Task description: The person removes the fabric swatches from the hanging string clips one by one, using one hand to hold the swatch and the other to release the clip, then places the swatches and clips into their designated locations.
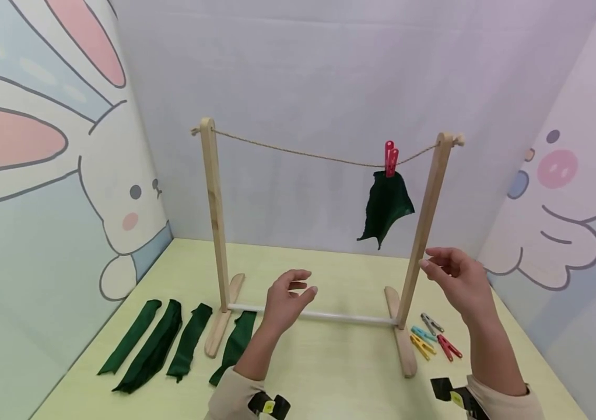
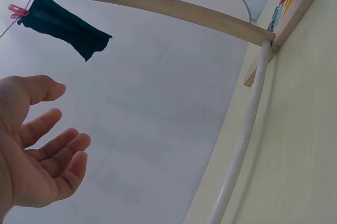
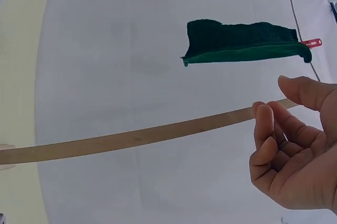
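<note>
A dark green cloth (image 1: pixel 388 204) hangs from the rope (image 1: pixel 298 153) near its right end, held by a red clothespin (image 1: pixel 391 158). My left hand (image 1: pixel 284 303) hovers over the middle of the stand's white crossbar (image 1: pixel 340 317), fingers loosely bent around nothing. Beside the right wooden post (image 1: pixel 426 227) is my right hand (image 1: pixel 458 280), thumb and fingers apart and holding nothing. The left wrist view shows the left hand (image 2: pixel 42 145) with relaxed fingers, away from the cloth (image 2: pixel 66 23). In the right wrist view, the right hand (image 3: pixel 295 145) has loosely curled fingers and no object between them.
Several folded green cloths (image 1: pixel 151 350) lie at the left of the yellowish table (image 1: pixel 329 373), one of them (image 1: pixel 237 344) partly behind my left forearm. Red, yellow, blue and grey clothespins (image 1: pixel 448 347) lie right of the stand's right foot (image 1: pixel 405 350). Cartoon-printed panels flank both sides.
</note>
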`<control>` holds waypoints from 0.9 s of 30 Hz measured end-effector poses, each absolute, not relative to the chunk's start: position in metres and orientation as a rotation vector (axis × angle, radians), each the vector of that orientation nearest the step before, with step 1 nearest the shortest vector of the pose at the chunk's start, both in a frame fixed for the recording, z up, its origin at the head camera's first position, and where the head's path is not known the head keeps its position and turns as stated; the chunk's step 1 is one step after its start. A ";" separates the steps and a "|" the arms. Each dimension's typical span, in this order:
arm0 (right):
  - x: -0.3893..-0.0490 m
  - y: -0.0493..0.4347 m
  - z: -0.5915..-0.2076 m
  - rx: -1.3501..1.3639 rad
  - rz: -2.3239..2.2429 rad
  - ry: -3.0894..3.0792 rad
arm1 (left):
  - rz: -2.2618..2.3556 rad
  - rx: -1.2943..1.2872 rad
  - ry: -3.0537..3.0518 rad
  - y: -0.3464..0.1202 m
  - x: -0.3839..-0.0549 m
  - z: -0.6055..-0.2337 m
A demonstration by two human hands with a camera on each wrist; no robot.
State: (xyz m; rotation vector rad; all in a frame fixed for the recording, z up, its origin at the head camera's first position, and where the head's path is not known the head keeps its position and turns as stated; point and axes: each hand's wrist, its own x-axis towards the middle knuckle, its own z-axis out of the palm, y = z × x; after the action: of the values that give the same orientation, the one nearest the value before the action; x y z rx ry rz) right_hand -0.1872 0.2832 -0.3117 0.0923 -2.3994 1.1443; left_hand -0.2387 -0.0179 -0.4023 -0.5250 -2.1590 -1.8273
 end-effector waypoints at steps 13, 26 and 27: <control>-0.189 0.280 -0.279 0.231 1.127 -2.303 | -1.802 -0.579 -2.123 0.010 -0.250 -0.385; -0.198 0.270 -0.259 0.285 1.048 -2.295 | -1.705 -0.592 -2.097 0.036 -0.264 -0.372; -0.198 0.269 -0.257 0.289 1.047 -2.293 | -1.693 -0.598 -2.092 0.038 -0.264 -0.371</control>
State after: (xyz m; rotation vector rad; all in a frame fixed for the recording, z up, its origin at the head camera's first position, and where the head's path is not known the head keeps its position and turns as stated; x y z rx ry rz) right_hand -0.1983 0.2694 -0.2574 0.2893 -2.2925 1.0471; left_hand -0.2644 0.0378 -0.3711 -0.5982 -2.0920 -1.6933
